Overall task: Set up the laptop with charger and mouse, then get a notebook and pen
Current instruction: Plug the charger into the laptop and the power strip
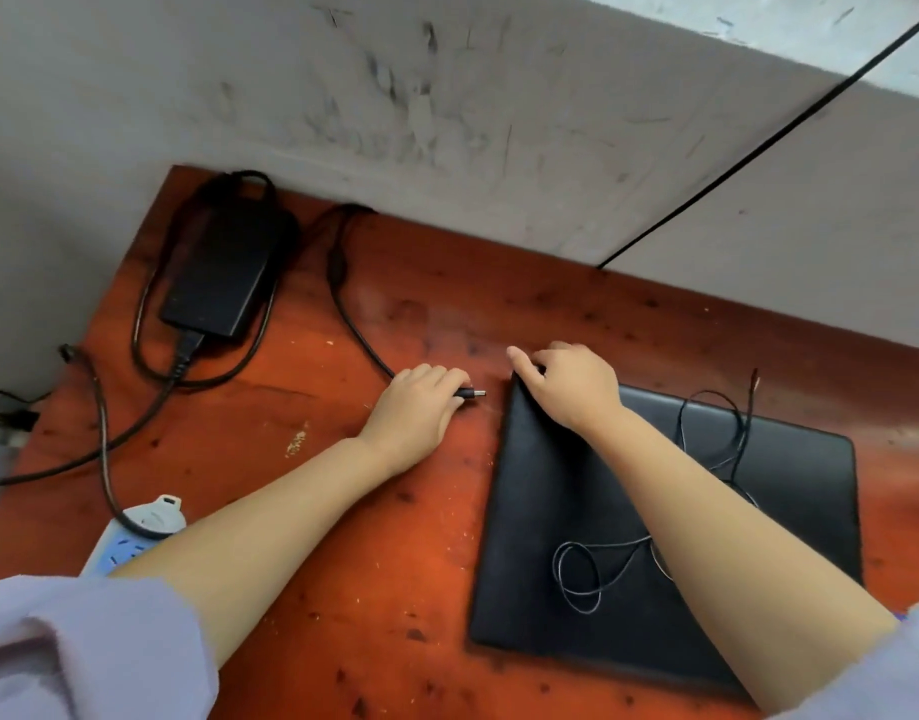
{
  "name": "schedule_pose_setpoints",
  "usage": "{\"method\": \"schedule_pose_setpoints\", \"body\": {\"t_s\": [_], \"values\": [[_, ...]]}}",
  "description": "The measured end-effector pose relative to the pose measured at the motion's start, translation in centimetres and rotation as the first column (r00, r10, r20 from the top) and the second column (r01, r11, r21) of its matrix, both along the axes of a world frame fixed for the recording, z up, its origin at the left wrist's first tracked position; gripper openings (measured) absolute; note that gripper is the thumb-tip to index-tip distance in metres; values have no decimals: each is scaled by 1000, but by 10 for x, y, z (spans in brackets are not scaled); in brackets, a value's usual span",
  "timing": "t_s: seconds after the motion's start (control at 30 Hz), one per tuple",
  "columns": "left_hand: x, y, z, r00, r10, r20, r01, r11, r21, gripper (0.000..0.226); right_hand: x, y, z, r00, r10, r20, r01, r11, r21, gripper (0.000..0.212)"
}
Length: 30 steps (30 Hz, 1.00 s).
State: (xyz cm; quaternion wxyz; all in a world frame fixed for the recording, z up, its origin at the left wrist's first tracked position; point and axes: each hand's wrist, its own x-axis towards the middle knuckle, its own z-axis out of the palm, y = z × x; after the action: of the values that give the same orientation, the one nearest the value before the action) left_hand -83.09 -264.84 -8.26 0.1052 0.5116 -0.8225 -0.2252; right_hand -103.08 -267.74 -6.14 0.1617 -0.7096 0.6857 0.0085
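The left hand (415, 407) covers most of the charger plug (473, 393), so only its metal tip shows; the right hand (569, 387) and forearm hide the laptop (550, 511) corner and part of the thin wire (582, 574) on its lid; the power strip (135, 537) passes under the left arm; both sleeves (83, 652) run off the bottom edge.

Reddish-brown wooden table (405, 563), surface scratched, dark-speckled, pale chip marks. Grey wall (447, 96) beyond table's far edge, scuffed with dark smudges. Thin black cable (758, 148) runs diagonally across wall toward table. Light even, soft, no hard shadows.
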Motion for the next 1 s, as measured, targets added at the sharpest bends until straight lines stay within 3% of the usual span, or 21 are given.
{"method": "schedule_pose_setpoints", "body": {"t_s": [0.1, 0.27, 0.57, 0.73, 1.0], "values": [[0, -2, 5, 999, 21, -44, -18, 998, 67, 23, -2, -2, 7, 999, -9, -32, 11, 999, 38, 65], [-3, -10, 23, 998, 37, -57, -35, 999, 36, 25, 0, -3, 12, 999, -22, 39, 18, 994, 105, 64], [-14, -16, 51, 944, 18, -330, 21, 993, 114, 23, -18, -11, 33, 981, -125, 147, 124, 992, 14, 57], [-21, -25, 61, 947, -29, -321, 64, 993, 99, 23, -24, -14, 44, 969, -164, 187, 167, 986, -3, 55], [-26, -28, 75, 975, -157, -156, 163, 986, 23, 28, -22, -13, 49, 964, -157, 213, 163, 987, -9, 53]]}}
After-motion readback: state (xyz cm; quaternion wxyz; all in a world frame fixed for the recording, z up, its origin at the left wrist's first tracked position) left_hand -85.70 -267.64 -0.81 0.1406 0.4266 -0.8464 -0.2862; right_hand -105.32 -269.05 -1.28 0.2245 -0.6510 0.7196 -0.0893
